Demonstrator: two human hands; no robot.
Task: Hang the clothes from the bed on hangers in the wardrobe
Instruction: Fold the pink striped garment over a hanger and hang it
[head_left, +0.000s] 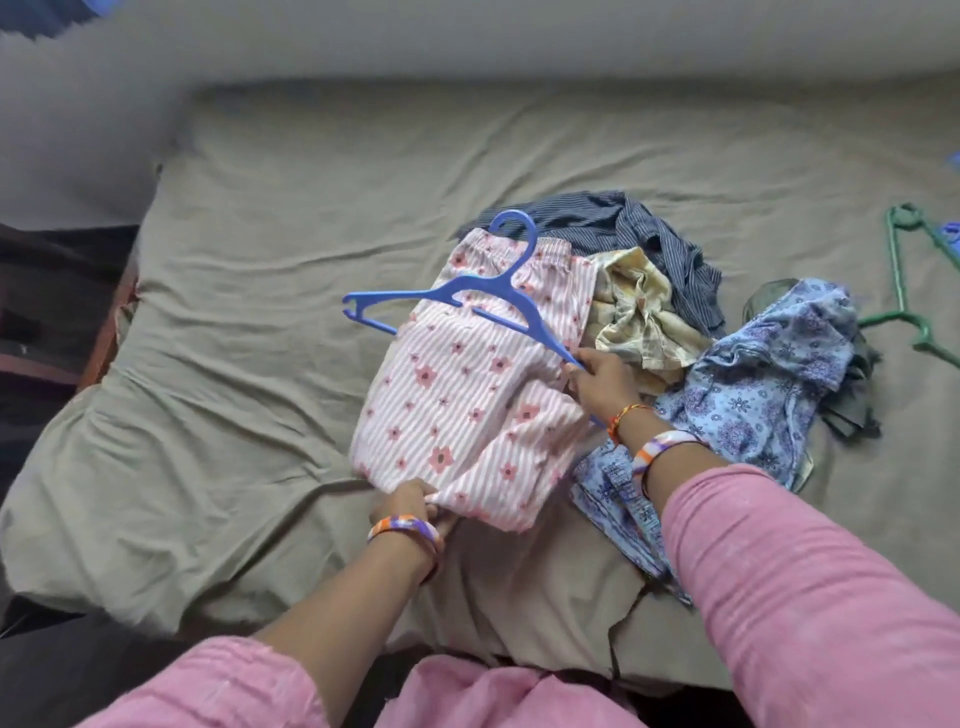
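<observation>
Left hand (410, 506) pinching near hem of pink striped trousers (467, 384) on bed (260, 260); right hand (597, 379) gripping blue hanger (467, 296) over them. Risk: folded cloth bunching, sliding off bar when lifted. Remaining clothes (675, 291) heaped right.

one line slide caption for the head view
Right hand holds blue hanger over pink trousers; left hand grips their hem.
</observation>
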